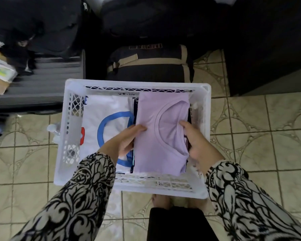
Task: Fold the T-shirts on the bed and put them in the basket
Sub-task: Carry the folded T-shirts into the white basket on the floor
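Tiled floor (pixel 268 136), cream with grey pattern, bearing a white lattice-walled basket (pixel 201 105). Dark duffel bag (pixel 149 65) with tan straps just beyond the basket; dark luggage (pixel 42 32) at upper left. In the basket's left half, a folded white T-shirt (pixel 108 115) with blue ring print. In the right half, a folded lilac T-shirt (pixel 156 136), neckline up, atop dark garments. Left hand (pixel 127 141) grips its left edge, thumb on top; right hand (pixel 196 141) grips its right edge. Both sleeves patterned black and white.
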